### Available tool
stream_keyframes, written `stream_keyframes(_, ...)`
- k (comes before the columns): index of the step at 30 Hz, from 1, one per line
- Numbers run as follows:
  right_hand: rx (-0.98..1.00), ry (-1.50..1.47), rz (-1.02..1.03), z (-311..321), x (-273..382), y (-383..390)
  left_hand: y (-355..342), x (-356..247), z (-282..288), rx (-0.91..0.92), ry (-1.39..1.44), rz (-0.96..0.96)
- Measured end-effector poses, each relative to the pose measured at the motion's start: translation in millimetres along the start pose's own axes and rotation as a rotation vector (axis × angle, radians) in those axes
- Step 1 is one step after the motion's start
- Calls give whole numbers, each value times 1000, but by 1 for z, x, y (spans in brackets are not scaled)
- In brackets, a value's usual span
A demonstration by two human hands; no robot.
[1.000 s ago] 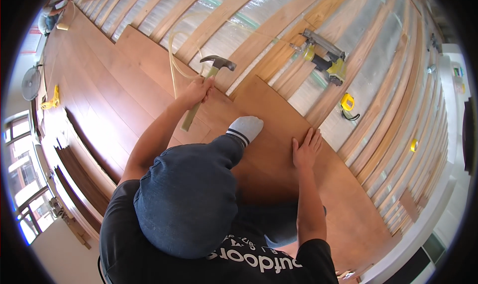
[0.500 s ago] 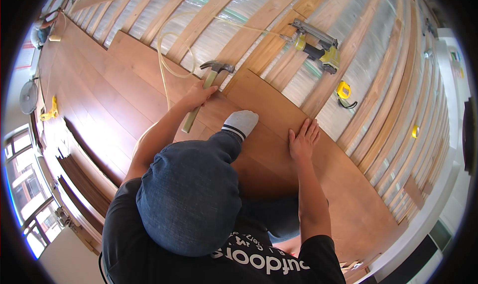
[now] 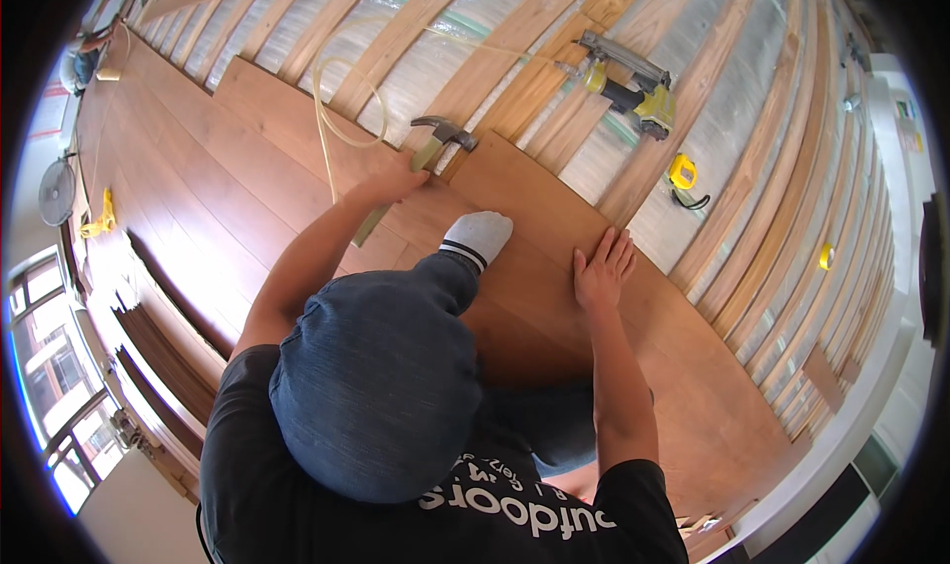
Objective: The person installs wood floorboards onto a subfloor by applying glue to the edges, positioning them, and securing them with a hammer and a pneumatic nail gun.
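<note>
My left hand is wrapped round the pale handle of a claw hammer. The hammer's dark head is by the left end of a brown floorboard, close to its far corner; I cannot tell whether they touch. On the same board, near its far edge, my right hand lies flat with its fingers spread. Between the two hands my foot in a grey sock rests on the boards.
Bare wooden joists over shiny sheeting stretch out ahead. On them lie a yellow-green nail gun with a thin air hose, a yellow tape measure and a yellow roll. Laid floorboards spread left, with stacked planks beyond.
The hammer head has shifted a little right, toward the end of the board, and the handle leans more. My right hand and foot have barely moved.
</note>
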State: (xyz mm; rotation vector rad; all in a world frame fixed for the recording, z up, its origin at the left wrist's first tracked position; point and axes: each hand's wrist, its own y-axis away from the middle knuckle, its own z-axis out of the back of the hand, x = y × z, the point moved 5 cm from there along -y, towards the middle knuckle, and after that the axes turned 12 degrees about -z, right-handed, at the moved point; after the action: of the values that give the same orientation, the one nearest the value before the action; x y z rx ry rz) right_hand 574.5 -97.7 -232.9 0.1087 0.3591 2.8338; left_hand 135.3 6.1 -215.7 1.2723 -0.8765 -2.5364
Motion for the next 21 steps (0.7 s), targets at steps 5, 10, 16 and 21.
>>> stream_keyframes(5,-35,-6,13,-2,3,6,-2,7,-4,27,-62,52)
stream_keyframes(10,-9,23,1,2,-5,-3,1,-22,-7,-44,33,-78)
stream_keyframes(16,331,-955,-17,36,107,18,-6,-85,-51,-19,540,-269)
stream_keyframes(21,650,-1770,-147,72,160,16,1,-244,-81,248,544,-577)
